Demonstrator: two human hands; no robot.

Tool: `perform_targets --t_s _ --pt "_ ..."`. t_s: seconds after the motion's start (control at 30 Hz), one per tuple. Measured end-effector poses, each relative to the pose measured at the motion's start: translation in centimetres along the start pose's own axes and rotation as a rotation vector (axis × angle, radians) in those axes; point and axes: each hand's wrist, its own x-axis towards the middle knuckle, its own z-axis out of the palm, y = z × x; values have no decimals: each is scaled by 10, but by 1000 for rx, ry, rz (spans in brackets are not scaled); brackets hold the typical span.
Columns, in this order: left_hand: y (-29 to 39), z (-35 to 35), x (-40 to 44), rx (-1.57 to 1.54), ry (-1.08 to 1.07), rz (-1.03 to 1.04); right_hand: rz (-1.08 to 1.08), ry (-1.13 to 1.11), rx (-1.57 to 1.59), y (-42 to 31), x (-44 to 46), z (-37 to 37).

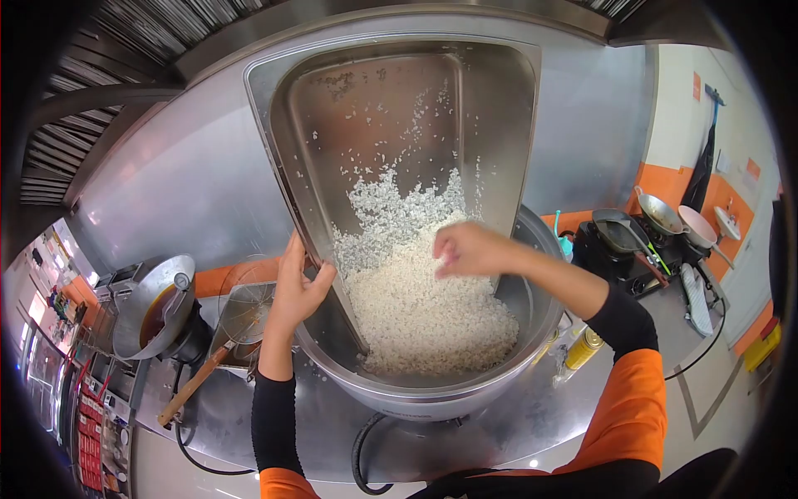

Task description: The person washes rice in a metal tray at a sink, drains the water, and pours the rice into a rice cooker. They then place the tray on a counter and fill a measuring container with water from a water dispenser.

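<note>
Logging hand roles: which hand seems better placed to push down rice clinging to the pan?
Probably the right hand: it's over the rice, while the left hand sits at the edge of the pan.

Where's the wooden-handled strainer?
Head view, left side: between the wok and the big round pot, strainer handle angled toward the counter's near edge.

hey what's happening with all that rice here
A person has a deep metal pan tipped down into a large round pot. Their left hand is against the side of the pan, and their right hand is at the rice. Most of the rice is heaped at the low end of the pan, with loose grains stuck farther up its inner surface. The pot sits on a metal counter.
</note>
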Motion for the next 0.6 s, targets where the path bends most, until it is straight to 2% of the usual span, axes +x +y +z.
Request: perform_targets --t_s 0.07,0.17,0.27,0.33,0.4,0.5,0.6 --pt "2 0 0 2 -4 -6 139 56 101 14 -1 -22" --pt "4 -1 0 0 -11 -14 -296 -162 -51 41 -15 -7" --pt "1 -1 1 1 -14 -9 -74 75 -29 30 -44 -40" --pt "2 -2 -1 6 -20 -15 292 735 71 16 -62 -71" --pt "3 -2 -1 13 -16 -27 81 1582 -285 31 -57 -86" --pt "-2 -2 -2 34 -6 -3 -86 1455 96 64 -27 -96" --pt "6 3 -1 77 49 58 -322 1254 309 84 6 -86"
